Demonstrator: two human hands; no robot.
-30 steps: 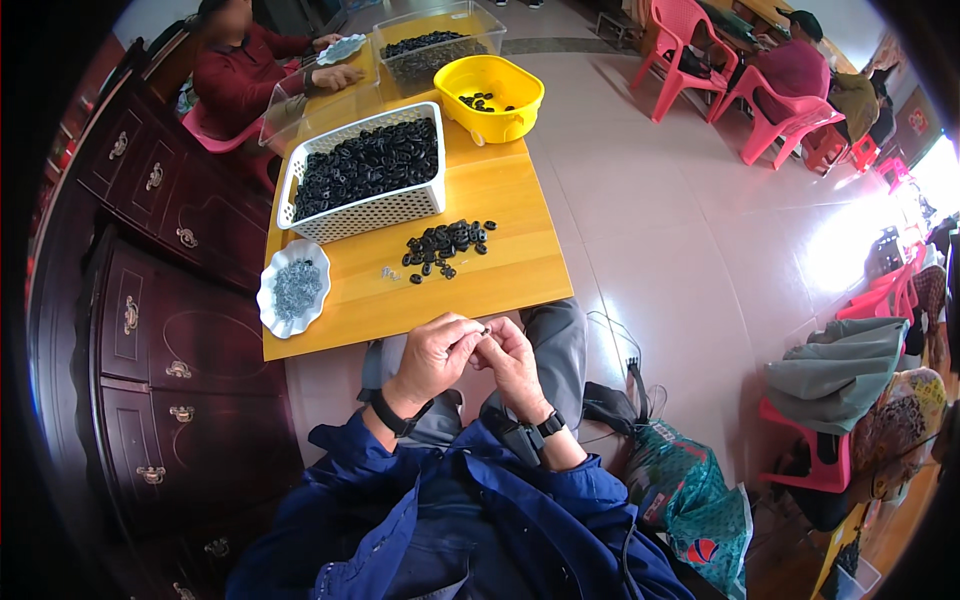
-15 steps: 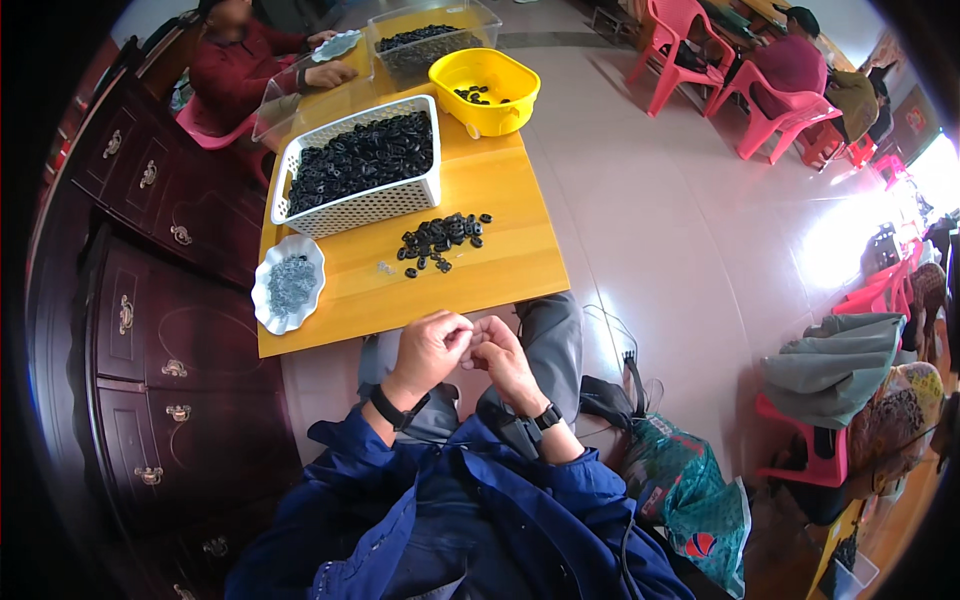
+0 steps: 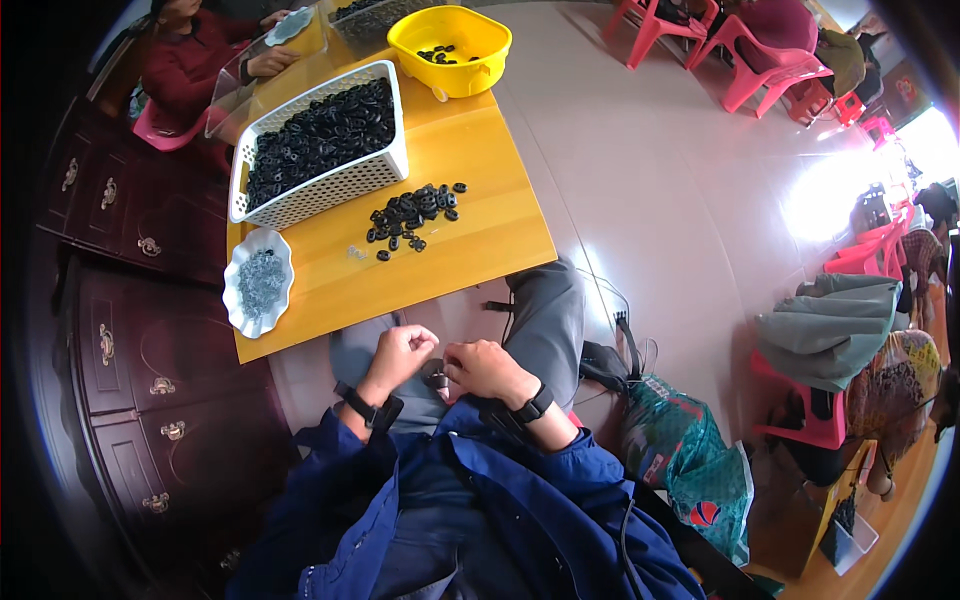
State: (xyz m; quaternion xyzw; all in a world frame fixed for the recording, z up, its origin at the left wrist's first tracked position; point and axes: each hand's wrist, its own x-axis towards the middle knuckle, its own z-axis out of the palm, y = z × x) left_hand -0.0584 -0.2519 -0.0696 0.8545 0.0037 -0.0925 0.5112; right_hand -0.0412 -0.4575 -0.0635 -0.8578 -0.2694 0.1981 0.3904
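Note:
Over my lap, in front of the table's near edge, my left hand (image 3: 400,356) is closed in a pinch. Anything between its fingertips is too small to make out. A short gap to the right, my right hand (image 3: 490,370) has its fingers curled together, knuckles up, and what they hold is hidden. On the wooden table (image 3: 330,300) ahead lies a loose pile of small black oval pieces with holes (image 3: 412,213). A few tiny clear pieces (image 3: 357,253) lie beside it. A white scalloped dish (image 3: 284,290) at the left holds many small clear pieces.
A white perforated basket (image 3: 345,178) full of black pieces stands behind the pile, with a yellow tub (image 3: 480,75) beyond. Someone in red (image 3: 185,65) sits at the far left. Dark drawers (image 3: 150,350) flank me. A green bag (image 3: 680,450) lies right.
My hands, close together before, have drawn apart and slightly lower. My right hand has turned knuckles up. The whole view has shifted, with the table now higher and further left.

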